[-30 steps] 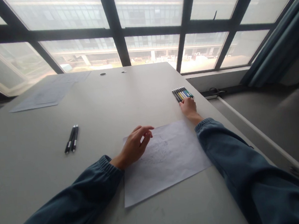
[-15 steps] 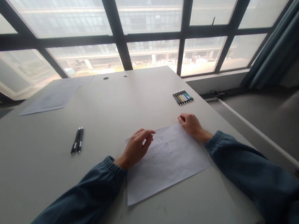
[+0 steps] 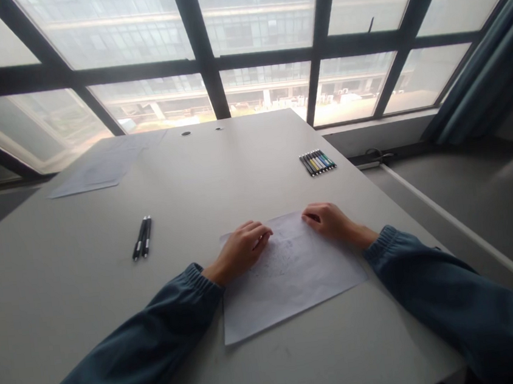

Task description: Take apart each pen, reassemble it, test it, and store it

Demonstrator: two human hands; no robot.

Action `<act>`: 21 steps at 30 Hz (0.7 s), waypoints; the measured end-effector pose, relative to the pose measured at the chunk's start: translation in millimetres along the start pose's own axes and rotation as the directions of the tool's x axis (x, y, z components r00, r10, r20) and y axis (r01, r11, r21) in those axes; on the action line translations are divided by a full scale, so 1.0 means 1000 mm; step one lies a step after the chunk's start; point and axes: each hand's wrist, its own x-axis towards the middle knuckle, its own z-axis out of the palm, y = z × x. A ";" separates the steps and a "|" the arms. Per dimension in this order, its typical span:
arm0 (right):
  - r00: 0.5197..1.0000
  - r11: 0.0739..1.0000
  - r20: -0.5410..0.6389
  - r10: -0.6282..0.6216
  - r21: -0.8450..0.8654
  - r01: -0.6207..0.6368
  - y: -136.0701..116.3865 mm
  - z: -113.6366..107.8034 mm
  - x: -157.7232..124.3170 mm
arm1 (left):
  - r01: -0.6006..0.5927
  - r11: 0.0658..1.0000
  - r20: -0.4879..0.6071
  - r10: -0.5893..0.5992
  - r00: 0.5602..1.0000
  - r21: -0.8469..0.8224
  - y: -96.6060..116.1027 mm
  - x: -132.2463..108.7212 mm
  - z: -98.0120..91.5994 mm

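Note:
A white sheet of paper (image 3: 307,284) with a faint pencil-like drawing lies on the table in front of me. My left hand (image 3: 244,247) rests over its upper left part, fingers stretched and slightly bent, nothing visible in them; it covers part of the drawing. At the top right edge of the sheet is my right hand (image 3: 329,221), its fingers loosely curled in with a dark hollow at the thumb. Nothing shows inside that curl. Beyond the right hand, a row of several pens (image 3: 317,162) with coloured bands lies side by side.
Two dark pens (image 3: 142,237) lie on the white table (image 3: 227,177) to the left. More printed sheets (image 3: 94,172) sit at the far left. Past the far edge stand framed windows (image 3: 268,90); a blue curtain (image 3: 474,83) hangs at the right.
My left hand has lowered, its fingers now closer together over the drawing. The right hand has shifted slightly left and down onto the sheet's top edge. The view has shifted a little.

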 end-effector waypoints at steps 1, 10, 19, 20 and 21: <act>1.000 1.000 0.000 -0.001 0.002 0.001 -0.001 0.000 0.000 | 0.002 1.000 0.005 -0.002 1.000 -0.001 0.001 -0.001 -0.001; 1.000 1.000 -0.018 0.020 0.015 -0.019 -0.004 -0.002 -0.001 | 0.190 0.982 -0.104 -0.190 0.976 -0.008 0.003 -0.008 -0.040; 0.994 1.000 -0.110 0.000 -0.026 -0.002 -0.002 0.000 0.001 | 0.763 0.605 -0.332 -0.689 0.645 0.227 -0.110 -0.051 -0.174; 0.993 1.000 -0.121 0.000 -0.024 -0.003 -0.002 0.000 0.002 | 0.795 0.556 -0.345 -0.716 0.607 0.243 -0.122 -0.058 -0.182; 0.992 1.000 -0.127 0.001 -0.021 -0.004 -0.002 0.000 0.002 | 0.827 0.501 -0.346 -0.751 0.562 0.255 -0.132 -0.063 -0.187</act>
